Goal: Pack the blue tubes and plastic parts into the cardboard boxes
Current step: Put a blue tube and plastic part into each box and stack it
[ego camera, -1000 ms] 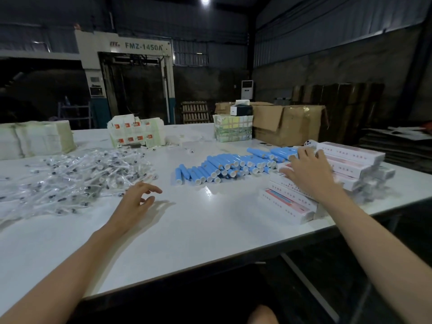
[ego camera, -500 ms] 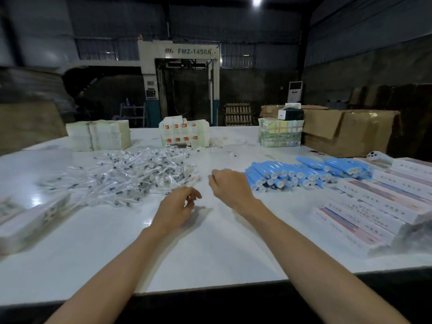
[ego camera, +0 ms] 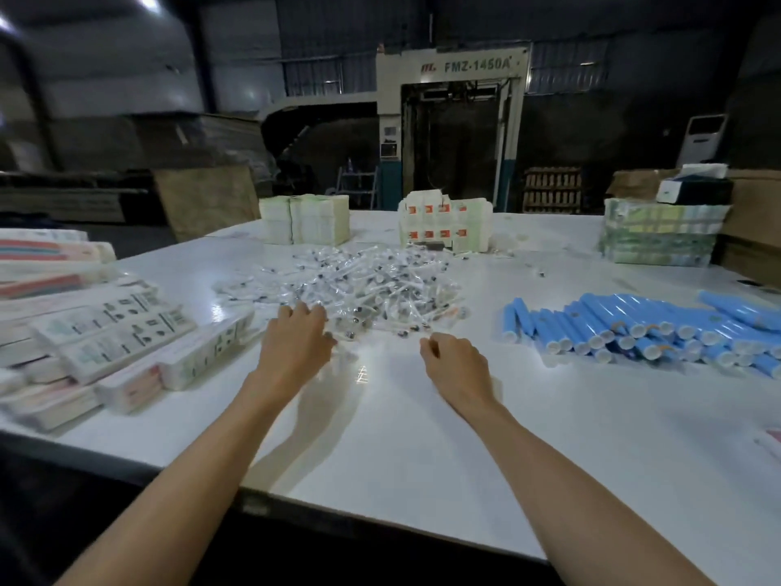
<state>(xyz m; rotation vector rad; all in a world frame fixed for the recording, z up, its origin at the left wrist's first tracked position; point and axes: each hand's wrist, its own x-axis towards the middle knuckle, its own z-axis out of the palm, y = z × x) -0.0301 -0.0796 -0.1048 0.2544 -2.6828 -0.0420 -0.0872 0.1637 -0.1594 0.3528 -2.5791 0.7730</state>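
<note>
Plastic parts (ego camera: 363, 285) heaped mid-table (ego camera: 422, 437), both hands at the heap.
Left hand (ego camera: 296, 344) rests relaxed fingers on its near edge. Right hand (ego camera: 456, 365), just right, is curled; contents unclear. Blue tubes (ego camera: 642, 327) lie right of it, cardboard boxes (ego camera: 114, 332) left.

One white desk (ego camera: 422, 437) carries a single heap of clear plastic-wrapped parts (ego camera: 372, 289) at 12 o'clock, far too many to count, and at 3 o'clock one pile of blue cylindrical tubes with white caps (ego camera: 634, 327), well over twenty. At 9 o'clock lie at least eight long flat printed cardboard boxes (ego camera: 114, 332), too blurred for an exact count. Farther back stand two pale paper stacks (ego camera: 304, 226) at 11 o'clock, one white bundle with orange squares (ego camera: 446, 224) at 12 o'clock, and one green-tinted wrapped stack (ego camera: 659, 238) at 2 o'clock bearing one dark box (ego camera: 697, 190).
</note>
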